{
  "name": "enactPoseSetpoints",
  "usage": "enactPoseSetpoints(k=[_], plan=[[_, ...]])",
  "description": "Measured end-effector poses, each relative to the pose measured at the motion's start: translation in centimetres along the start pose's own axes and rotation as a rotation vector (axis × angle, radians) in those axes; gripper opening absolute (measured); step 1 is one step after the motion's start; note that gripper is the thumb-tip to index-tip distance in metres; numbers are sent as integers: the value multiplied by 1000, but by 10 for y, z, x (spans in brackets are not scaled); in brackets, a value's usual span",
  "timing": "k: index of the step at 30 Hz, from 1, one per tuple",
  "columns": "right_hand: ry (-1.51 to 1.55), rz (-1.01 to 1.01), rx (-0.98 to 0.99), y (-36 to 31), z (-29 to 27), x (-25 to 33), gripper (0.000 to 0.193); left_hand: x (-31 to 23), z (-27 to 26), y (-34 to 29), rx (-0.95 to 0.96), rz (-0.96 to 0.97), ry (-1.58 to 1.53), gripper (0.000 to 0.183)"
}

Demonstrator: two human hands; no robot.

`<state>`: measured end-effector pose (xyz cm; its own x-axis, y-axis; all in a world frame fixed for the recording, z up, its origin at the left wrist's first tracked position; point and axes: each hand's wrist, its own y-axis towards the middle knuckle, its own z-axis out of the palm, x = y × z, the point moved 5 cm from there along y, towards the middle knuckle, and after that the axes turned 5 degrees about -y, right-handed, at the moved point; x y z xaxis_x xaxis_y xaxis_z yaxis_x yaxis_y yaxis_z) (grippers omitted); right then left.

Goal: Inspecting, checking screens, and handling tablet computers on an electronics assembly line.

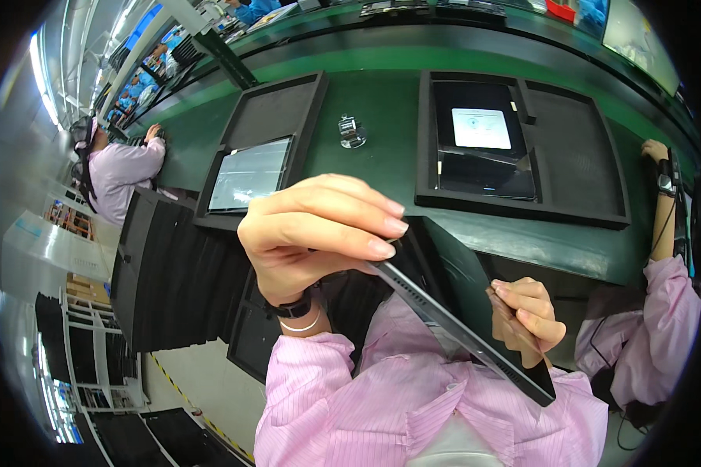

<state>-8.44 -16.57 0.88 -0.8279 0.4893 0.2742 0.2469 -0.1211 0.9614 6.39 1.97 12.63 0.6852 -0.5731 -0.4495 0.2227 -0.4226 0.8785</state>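
A thin dark tablet (467,300) is held up at a tilt in front of my chest, its glossy face reflecting and its slim edge with small speaker slots turned toward the lower left. My left hand (319,222) grips its upper left corner, fingers over the top. At the opposite long edge my right hand (531,315) has its fingers curled against the tablet; their reflection shows in the screen. Whether a film lies between those fingers cannot be made out. Beyond my left hand, another tablet (249,175) lies in an open black foam tray (276,109).
On the green table (382,93) stand a small clear holder (351,132) and another black tray (576,140) holding a dark tablet with a white label (481,128). Stacked black trays (171,272) rise at my left. Co-workers in pink sit left (125,167) and right (662,311).
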Motion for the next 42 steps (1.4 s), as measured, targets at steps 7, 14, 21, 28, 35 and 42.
enactPoseSetpoints(k=[7,14,21,28,35,42], plan=[[49,30,-32,-13,-6,-3,27,-3,-4,0,-28,33,33,19],[160,84,-75,-20,-4,-11,25,13,0,-1,-39,-15,-217,15],[51,186,-116,-18,-4,-6,34,12,5,2,-39,-85,-260,18],[-154,-41,-93,-19,-2,4,49,17,46,-25,-322,-495,-451,34],[-237,-108,-36,-18,1,11,41,18,49,-37,-444,-402,-427,27],[-227,-95,-55,-18,1,7,42,21,50,-35,-473,-400,-459,24]])
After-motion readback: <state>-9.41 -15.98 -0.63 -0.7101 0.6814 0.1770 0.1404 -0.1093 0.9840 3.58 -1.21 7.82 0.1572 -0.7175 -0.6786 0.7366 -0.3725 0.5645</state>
